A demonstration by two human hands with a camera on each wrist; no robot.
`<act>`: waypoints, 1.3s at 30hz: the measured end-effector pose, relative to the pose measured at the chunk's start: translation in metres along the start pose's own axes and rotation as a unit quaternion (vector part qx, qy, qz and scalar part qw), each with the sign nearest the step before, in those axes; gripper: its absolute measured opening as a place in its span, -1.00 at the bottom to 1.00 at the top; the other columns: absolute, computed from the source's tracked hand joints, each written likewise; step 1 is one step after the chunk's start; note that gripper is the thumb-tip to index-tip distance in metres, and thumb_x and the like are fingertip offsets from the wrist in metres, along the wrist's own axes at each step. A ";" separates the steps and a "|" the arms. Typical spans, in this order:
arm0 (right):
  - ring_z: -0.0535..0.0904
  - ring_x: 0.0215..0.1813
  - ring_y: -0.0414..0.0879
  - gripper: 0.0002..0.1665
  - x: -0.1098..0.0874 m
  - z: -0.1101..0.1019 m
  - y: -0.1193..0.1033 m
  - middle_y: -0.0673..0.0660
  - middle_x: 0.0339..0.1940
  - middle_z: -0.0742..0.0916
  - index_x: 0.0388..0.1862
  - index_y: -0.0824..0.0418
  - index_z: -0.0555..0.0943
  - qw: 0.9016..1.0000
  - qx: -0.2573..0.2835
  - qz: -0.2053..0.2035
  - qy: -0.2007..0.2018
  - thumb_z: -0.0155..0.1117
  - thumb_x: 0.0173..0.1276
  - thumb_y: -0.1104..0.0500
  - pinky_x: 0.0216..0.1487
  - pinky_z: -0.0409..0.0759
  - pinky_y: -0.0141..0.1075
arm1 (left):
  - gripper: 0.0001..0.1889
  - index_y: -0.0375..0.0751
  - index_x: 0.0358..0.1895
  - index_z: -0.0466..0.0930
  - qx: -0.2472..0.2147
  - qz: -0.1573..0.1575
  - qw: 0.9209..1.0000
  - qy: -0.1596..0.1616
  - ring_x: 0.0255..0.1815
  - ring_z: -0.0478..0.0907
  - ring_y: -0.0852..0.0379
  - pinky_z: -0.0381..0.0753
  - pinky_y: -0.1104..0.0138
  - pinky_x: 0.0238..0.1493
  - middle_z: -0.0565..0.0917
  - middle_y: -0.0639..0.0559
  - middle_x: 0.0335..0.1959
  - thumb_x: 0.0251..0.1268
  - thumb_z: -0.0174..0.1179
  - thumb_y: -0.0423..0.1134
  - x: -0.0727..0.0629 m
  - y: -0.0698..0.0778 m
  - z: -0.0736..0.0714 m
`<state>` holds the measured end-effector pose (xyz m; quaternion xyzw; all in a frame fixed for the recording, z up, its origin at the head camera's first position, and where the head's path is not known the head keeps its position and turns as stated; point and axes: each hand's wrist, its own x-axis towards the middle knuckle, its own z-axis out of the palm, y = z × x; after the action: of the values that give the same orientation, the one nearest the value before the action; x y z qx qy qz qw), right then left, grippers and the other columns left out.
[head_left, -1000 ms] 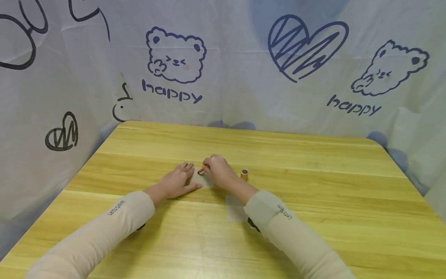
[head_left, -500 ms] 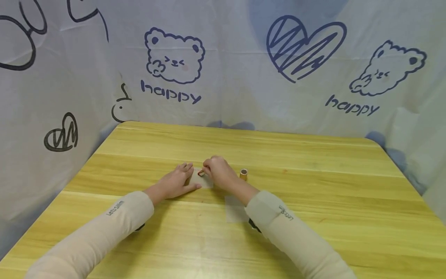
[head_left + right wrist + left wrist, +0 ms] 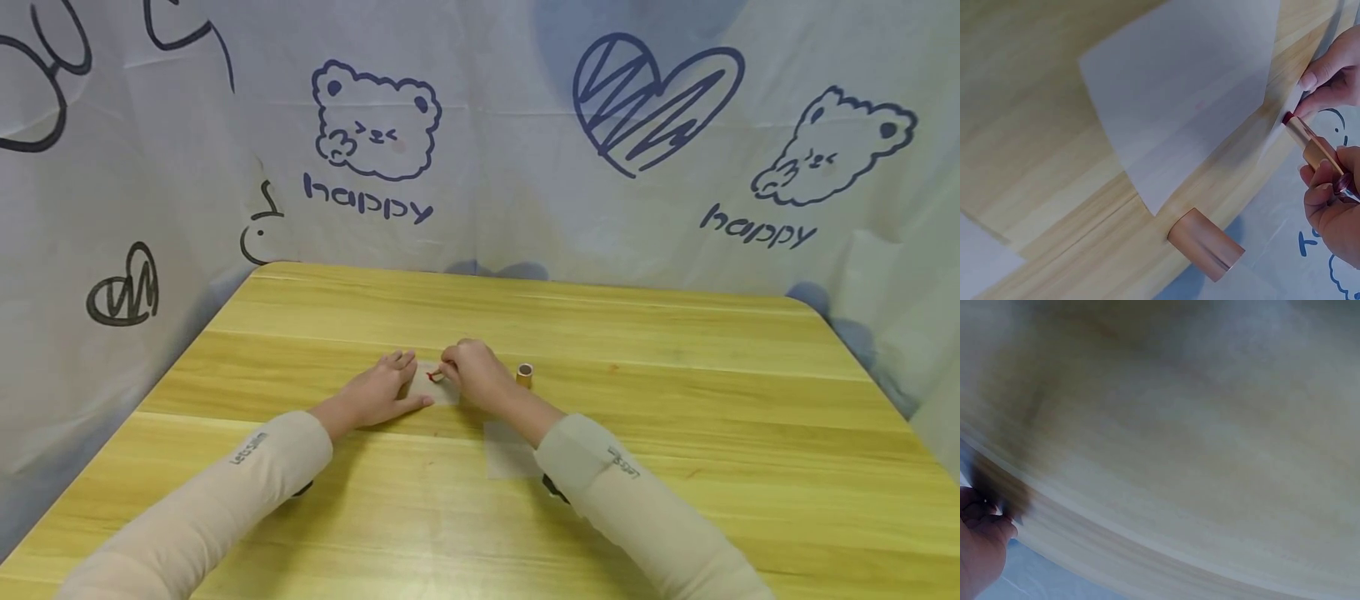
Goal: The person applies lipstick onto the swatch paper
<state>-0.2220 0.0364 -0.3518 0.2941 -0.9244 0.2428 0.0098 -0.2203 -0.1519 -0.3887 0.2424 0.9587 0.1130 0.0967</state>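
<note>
Two hands busy | our right hand (image 3: 474,368) pinches the lipstick (image 3: 1317,154), red tip (image 3: 1287,117) at the paper (image 3: 441,395) | left hand (image 3: 377,389), fingers extended, steadies it | we should press lightly

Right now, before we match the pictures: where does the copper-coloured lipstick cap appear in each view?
Head: the lipstick cap stands just right of and below the picture's centre, to the right of the right hand.
Left wrist: not in this picture.
Right wrist: low in the picture, a little right of centre.
Shared landmark: the wooden table, visible in all three views.
</note>
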 end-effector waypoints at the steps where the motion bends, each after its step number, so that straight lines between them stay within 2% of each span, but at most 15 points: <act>1: 0.43 -0.44 -0.17 -0.80 0.000 0.000 0.000 0.18 -0.42 0.67 -0.29 0.35 0.68 1.000 0.001 -0.001 0.002 0.14 0.35 0.28 -0.43 0.41 -0.45 | -0.22 -0.49 0.33 0.17 0.000 0.000 1.000 0.000 0.42 0.03 -0.34 0.13 -0.11 0.37 0.12 -0.39 0.40 0.34 -0.03 0.16 0.000 0.000 0.000; 13: 0.33 -0.51 -0.20 -0.78 -0.005 -0.002 0.005 0.12 -0.55 0.61 -0.43 0.32 0.67 1.000 0.000 -0.017 0.007 0.12 0.35 0.30 -0.47 0.32 -0.45 | -0.21 -0.46 0.35 0.15 0.000 0.002 1.000 -0.004 0.44 0.02 -0.32 0.15 -0.09 0.37 0.12 -0.36 0.42 0.33 -0.03 0.18 0.001 0.000 -0.001; 20: 0.35 -0.51 -0.21 -0.80 -0.010 -0.005 0.006 0.13 -0.55 0.63 -0.44 0.32 0.67 0.999 -0.002 -0.032 0.013 0.14 0.33 0.31 -0.48 0.35 -0.46 | -0.22 -0.48 0.35 0.15 0.003 0.003 1.000 -0.004 0.43 0.02 -0.32 0.14 -0.09 0.37 0.12 -0.37 0.41 0.34 -0.03 0.16 0.001 0.000 0.000; 25: 0.37 -0.50 -0.21 -0.82 -0.012 -0.005 0.006 0.14 -0.52 0.65 -0.42 0.32 0.68 1.000 -0.002 -0.027 0.012 0.15 0.31 0.33 -0.47 0.37 -0.47 | -0.22 -0.47 0.35 0.15 0.003 0.006 1.000 0.001 0.43 0.02 -0.32 0.15 -0.09 0.37 0.12 -0.37 0.41 0.34 -0.04 0.17 0.001 -0.001 0.001; 33: 0.50 -0.44 -0.14 -0.83 -0.016 -0.007 0.006 0.18 -0.46 0.68 -0.37 0.36 0.68 0.999 0.004 -0.032 0.013 0.15 0.31 0.34 -0.44 0.47 -0.42 | -0.21 -0.48 0.35 0.14 -0.002 0.008 1.000 0.004 0.44 0.01 -0.32 0.15 -0.09 0.37 0.11 -0.37 0.42 0.34 -0.03 0.16 0.001 -0.001 0.002; 39: 0.48 -0.47 -0.15 -0.82 -0.019 -0.008 0.006 0.19 -0.46 0.69 -0.37 0.36 0.68 0.999 0.008 -0.037 0.012 0.14 0.32 0.33 -0.46 0.44 -0.44 | -0.22 -0.49 0.34 0.15 -0.002 0.007 1.000 0.003 0.43 0.02 -0.33 0.14 -0.10 0.37 0.11 -0.38 0.41 0.35 -0.03 0.15 0.000 0.000 0.001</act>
<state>-0.2110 0.0545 -0.3500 0.3253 -0.9106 0.2534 0.0270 -0.2198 -0.1518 -0.3897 0.2487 0.9570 0.1165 0.0936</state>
